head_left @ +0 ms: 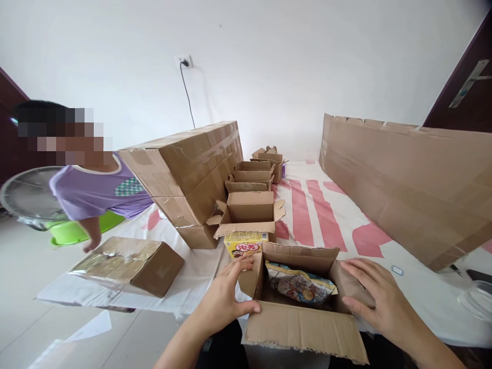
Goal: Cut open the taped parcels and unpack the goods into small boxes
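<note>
An opened cardboard box (303,325) sits in front of me at the table's near edge, its flaps folded outward. Inside lies a printed snack bag (302,284) in blue, white and yellow. My left hand (226,292) rests at the box's left side, thumb and fingers spread around the left flap. On the opposite side, my right hand (374,292) lies spread over the right flap. Just behind the box stands a yellow printed carton (246,243), partly hidden by it.
Several open boxes (251,210) run back in a row beside stacked sealed cartons (200,174). A taped box (130,261) lies at left, near a person in a purple shirt (100,187). A large cardboard panel (403,179) stands at right. A clear container (476,300) is at far right.
</note>
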### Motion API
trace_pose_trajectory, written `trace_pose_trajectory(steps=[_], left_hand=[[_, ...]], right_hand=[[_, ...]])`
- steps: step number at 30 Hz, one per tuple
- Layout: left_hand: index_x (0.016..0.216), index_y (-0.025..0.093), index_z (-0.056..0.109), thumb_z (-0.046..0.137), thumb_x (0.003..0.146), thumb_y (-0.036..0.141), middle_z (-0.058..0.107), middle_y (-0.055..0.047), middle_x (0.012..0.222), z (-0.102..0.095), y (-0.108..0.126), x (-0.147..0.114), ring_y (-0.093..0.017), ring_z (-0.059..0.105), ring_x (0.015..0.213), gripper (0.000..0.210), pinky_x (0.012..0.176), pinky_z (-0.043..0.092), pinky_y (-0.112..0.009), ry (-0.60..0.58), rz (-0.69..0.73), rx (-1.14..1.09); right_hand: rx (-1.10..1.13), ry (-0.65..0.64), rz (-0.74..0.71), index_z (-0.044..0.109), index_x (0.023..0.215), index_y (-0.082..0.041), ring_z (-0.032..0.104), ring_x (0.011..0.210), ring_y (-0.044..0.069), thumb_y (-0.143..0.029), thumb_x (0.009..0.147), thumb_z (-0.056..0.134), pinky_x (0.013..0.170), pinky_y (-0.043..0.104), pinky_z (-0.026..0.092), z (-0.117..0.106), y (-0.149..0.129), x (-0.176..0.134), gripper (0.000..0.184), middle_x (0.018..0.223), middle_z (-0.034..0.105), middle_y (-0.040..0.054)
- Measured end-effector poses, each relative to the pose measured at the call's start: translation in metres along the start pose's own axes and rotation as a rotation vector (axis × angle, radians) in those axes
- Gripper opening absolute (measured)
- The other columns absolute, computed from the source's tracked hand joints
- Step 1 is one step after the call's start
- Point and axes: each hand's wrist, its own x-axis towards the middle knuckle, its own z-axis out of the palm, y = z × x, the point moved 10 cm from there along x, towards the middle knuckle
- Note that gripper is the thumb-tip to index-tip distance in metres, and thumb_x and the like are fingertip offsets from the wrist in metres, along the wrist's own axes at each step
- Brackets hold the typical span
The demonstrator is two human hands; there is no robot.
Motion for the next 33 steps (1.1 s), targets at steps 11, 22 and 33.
trace_pose_trajectory(steps=[11,22,33], left_hand=[[0.131,0.026,0.048,0.083,0.06,0.06,0.048,-0.015,0.147,0.024,-0.013,-0.007,-0.038,0.046,0.135,0.087,0.111,0.038,-0.053,-0.178,-0.051,-0.185],[0.15,0.026,0.023,0.082,0.052,0.067,-0.005,-0.02,0.163,0.062,-0.008,-0.01,-0.044,0.005,0.149,0.121,0.116,0.02,-0.062,-0.184,0.107,-0.163],[0.148,0.026,0.026,0.084,0.044,0.069,-0.006,-0.02,0.163,0.073,-0.017,-0.007,-0.042,-0.005,0.149,0.127,0.117,0.007,-0.063,-0.171,0.109,-0.464]], right_hand=[[0.104,-0.302,0.08,0.013,0.155,-0.034,0.048,0.132,0.035,-0.059,0.087,0.058,0.103,0.053,0.044,0.021,0.008,-0.004,0.085,0.152,0.045,0.0091],[0.351,-0.47,0.235,0.001,0.156,-0.031,0.01,0.15,0.034,-0.054,0.093,0.048,0.118,0.057,0.023,0.065,0.006,-0.015,0.082,0.166,0.004,0.0062],[0.665,-0.231,0.3,0.022,0.154,-0.025,0.023,0.148,0.032,-0.052,0.087,0.056,0.117,0.05,0.028,0.078,0.02,-0.002,0.08,0.161,0.027,0.0116]])
